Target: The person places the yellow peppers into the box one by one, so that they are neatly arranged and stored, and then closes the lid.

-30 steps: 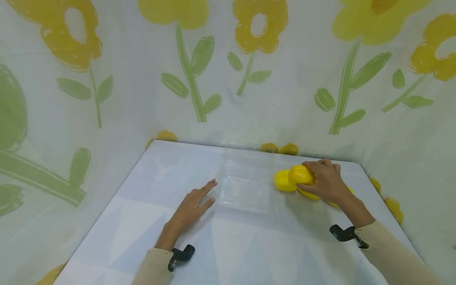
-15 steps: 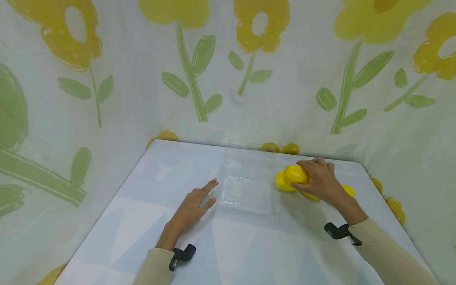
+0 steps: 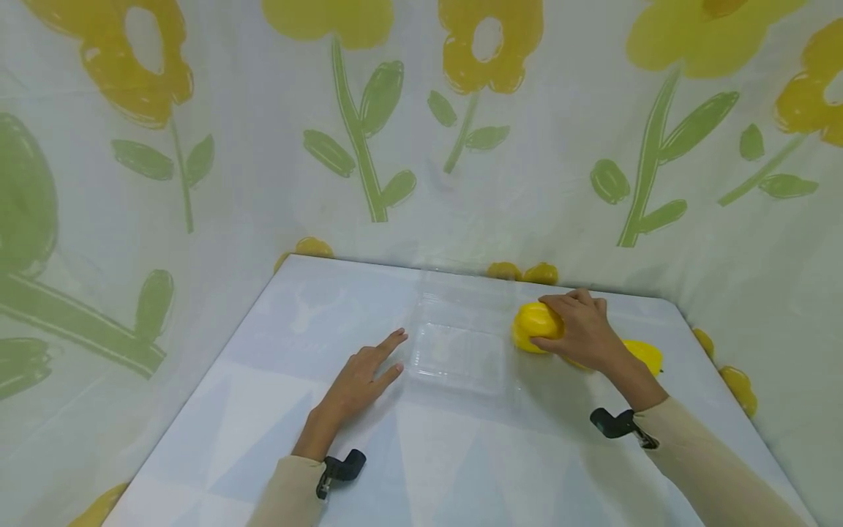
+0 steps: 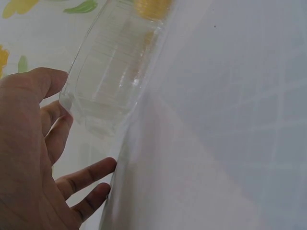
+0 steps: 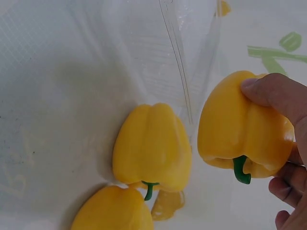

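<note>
The bench (image 3: pixel 276 410) fills the lower frame, with the clear plastic box (image 3: pixel 457 351) at centre. The left hand (image 3: pixel 358 380) lies flat and holds nothing, beside the box. The right hand (image 3: pixel 582 333) grips a yellow pepper (image 3: pixel 533 326), right of centre. The glossy, smooth pepper could slip, or the light box could slide

- Table (image 3: pixel 217 432): pale top, faint grey-blue triangle pattern; a faint deer print near its far left corner.
- Cloth backdrop (image 3: pixel 263 183) hangs behind the table and along both its sides: off-white, printed with large yellow flowers, green stems, leaves.
- Cloth wrinkles near the table's far edge.
- Light soft, even; shadows on the table weak.
</note>
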Demonstrator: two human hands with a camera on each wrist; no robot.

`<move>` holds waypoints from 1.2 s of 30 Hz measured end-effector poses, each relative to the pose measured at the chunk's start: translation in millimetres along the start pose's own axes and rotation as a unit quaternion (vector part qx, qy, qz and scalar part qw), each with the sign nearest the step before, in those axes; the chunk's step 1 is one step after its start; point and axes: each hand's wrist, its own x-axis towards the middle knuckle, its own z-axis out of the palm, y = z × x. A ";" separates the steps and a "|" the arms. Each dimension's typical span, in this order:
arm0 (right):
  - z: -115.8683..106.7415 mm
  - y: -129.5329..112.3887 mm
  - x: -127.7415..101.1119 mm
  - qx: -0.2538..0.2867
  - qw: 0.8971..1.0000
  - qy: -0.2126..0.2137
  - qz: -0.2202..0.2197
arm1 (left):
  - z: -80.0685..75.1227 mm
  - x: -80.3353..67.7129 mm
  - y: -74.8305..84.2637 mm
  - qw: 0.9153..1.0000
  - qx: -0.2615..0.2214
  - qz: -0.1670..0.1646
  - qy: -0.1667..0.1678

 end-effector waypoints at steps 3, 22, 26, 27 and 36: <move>1.4 -2.8 2.1 0.003 1.000 0.000 -0.004 | -0.4 0.0 0.4 1.000 0.000 -0.004 0.000; 15.0 -17.8 15.1 0.017 1.000 0.001 -0.025 | 1.0 -0.5 -0.6 1.000 -0.004 -0.012 -0.001; 18.8 -21.0 18.6 0.018 0.999 0.001 -0.033 | 0.6 0.2 0.7 1.000 -0.002 -0.021 -0.009; 19.9 -21.9 19.4 0.019 0.999 0.001 -0.035 | 0.5 0.3 0.9 1.000 0.000 -0.023 -0.011; 31.2 -31.2 28.4 0.034 0.998 0.003 -0.044 | 0.2 -0.5 1.8 1.000 0.008 -0.027 -0.009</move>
